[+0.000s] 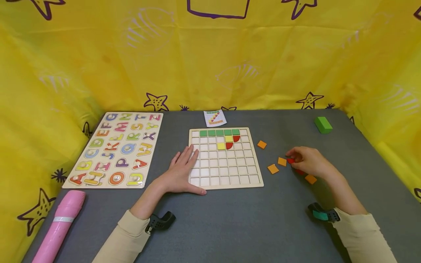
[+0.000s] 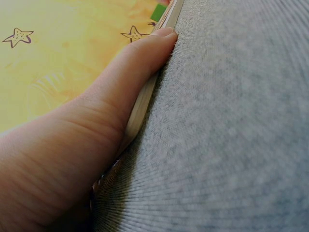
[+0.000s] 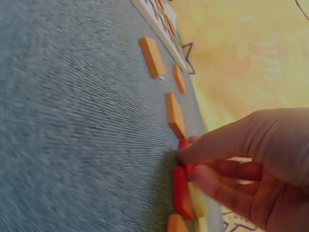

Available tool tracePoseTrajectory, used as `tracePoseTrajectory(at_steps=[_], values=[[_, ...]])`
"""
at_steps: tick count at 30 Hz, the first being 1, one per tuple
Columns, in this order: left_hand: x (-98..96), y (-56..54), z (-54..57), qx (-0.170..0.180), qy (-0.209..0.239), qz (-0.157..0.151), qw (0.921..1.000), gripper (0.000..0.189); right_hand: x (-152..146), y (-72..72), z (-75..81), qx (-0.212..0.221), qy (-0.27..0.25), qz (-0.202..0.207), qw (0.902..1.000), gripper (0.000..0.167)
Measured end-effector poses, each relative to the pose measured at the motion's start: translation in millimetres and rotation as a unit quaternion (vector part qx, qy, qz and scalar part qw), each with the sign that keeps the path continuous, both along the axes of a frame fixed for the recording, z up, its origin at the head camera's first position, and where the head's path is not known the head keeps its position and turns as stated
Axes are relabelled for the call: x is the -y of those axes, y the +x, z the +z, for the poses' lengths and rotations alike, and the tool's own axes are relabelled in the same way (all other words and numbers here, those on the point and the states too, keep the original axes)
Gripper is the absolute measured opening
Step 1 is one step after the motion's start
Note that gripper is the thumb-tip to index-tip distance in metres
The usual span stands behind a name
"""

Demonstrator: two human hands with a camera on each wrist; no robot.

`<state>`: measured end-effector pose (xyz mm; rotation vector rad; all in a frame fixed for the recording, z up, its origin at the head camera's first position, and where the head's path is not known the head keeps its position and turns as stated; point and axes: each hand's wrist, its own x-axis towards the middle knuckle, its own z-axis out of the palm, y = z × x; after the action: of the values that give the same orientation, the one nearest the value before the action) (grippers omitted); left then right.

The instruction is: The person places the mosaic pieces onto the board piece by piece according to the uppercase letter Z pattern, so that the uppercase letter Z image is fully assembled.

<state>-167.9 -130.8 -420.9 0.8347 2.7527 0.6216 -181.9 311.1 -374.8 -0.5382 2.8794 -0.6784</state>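
Observation:
On the wooden grid board (image 1: 230, 171) lie a row of green square tiles (image 1: 219, 133), two yellow squares (image 1: 221, 146) and two red quarter-circle tiles (image 1: 229, 145). My left hand (image 1: 177, 171) rests with fingers spread over the board's left edge; its thumb (image 2: 145, 53) lies along the near edge. To the right of the board, my right hand (image 1: 310, 160) pinches a small red tile (image 3: 183, 143) between thumb and fingers, low over the table. Another red tile (image 3: 182, 193) and yellow tiles (image 3: 197, 199) lie just beneath that hand, mostly hidden from the head view.
Several orange square tiles (image 1: 273, 168) are scattered right of the board. A pattern card (image 1: 215, 118) lies behind it. At left are an alphabet peg board (image 1: 112, 153) and a pink microphone-shaped object (image 1: 62, 223). A green block (image 1: 323, 125) stands at the far right; yellow cloth (image 1: 210, 54) hangs around.

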Motion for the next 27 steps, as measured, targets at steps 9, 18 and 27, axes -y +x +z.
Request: tracePoseTrajectory(at_steps=[9, 18, 27], values=[[-0.1, 0.0, -1.2, 0.002, -0.002, -0.001, 1.0, 0.131, 12.6, -10.6, -23.1, -0.058, -0.084, -0.004, 0.9948, 0.03], [-0.2, -0.4, -2.3, 0.003, -0.007, 0.0, 1.0, 0.132, 16.3, -12.3, -17.4, -0.041, -0.036, -0.051, 0.9972, 0.027], [0.1, -1.0, -0.4, 0.005, -0.007, 0.001, 1.0, 0.132, 50.6, -24.6, -14.3, -0.021, -0.099, -0.065, 0.9928, 0.029]])
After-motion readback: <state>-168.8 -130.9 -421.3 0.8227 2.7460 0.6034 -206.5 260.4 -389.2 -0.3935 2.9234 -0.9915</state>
